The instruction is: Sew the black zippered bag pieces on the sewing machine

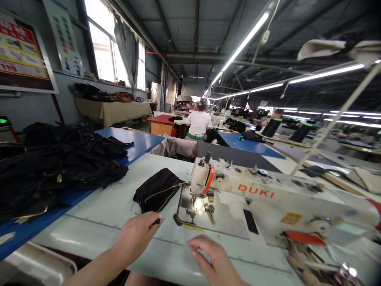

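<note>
My left hand (137, 231) pinches a small black strip (156, 221), whose short end sticks out past the fingertips. Just beyond it on the pale table lies a black fabric pouch (157, 189) with a gold-coloured zip, one end close to the sewing machine (238, 190). My right hand (212, 256) hovers near the table's front edge, fingers curved and thumb apart from them, with nothing visible in it. To the right of the needle area, another black strip (250, 221) rests on the machine bed.
A blue table (135, 139) at the left carries a heap of black zipped fabric pieces (59, 167). Behind my table stands a cloth-lined bin (178, 146). A person in a white top (199, 123) sits farther back. Thread cones (271, 128) stand at the right.
</note>
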A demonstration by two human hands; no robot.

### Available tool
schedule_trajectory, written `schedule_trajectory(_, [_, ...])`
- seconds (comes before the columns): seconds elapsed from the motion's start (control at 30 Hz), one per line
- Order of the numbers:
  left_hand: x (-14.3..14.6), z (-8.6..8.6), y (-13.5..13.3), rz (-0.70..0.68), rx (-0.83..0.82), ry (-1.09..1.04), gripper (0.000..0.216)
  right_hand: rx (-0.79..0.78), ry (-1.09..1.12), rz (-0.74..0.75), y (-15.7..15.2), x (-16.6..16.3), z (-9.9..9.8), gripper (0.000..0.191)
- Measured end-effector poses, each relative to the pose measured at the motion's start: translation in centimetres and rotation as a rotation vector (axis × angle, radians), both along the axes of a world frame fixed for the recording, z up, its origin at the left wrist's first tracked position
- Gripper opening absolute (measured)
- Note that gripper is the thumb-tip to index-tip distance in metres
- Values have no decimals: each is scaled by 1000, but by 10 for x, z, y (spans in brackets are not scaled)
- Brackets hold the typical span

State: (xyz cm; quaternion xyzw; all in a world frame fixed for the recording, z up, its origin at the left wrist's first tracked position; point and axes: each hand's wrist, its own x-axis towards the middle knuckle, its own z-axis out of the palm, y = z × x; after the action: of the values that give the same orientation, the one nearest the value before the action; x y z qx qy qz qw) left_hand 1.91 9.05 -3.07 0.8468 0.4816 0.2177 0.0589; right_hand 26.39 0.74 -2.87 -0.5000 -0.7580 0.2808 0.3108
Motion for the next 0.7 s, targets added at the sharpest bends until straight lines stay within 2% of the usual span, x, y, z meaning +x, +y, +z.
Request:
schedule_trajectory(0.13, [1,-14,11,-54,157,53,39,28,-55,14,2,11,-7,22])
schedule_trajectory(0.2, [1,-17,15,-48,183,67,41,24,-69,8,1,18,-10,23])
schedule_trajectory(0.4, [-8,-7,14,29,68,41,37,2,-105,-64,5,43,-24,24])
schedule_trajectory(0.53, [-12,-1,15,13,198,-72,30,13,-142,-94,14,58,-30,25])
schedule_trajectory(0.6, [-9,-4,21,0,211,-46,30,28,-154,-111,19,63,-29,25])
schedule_trajectory(0.7, [3,-16,38,-21,74,108,33,43,-154,-134,28,70,-26,26])
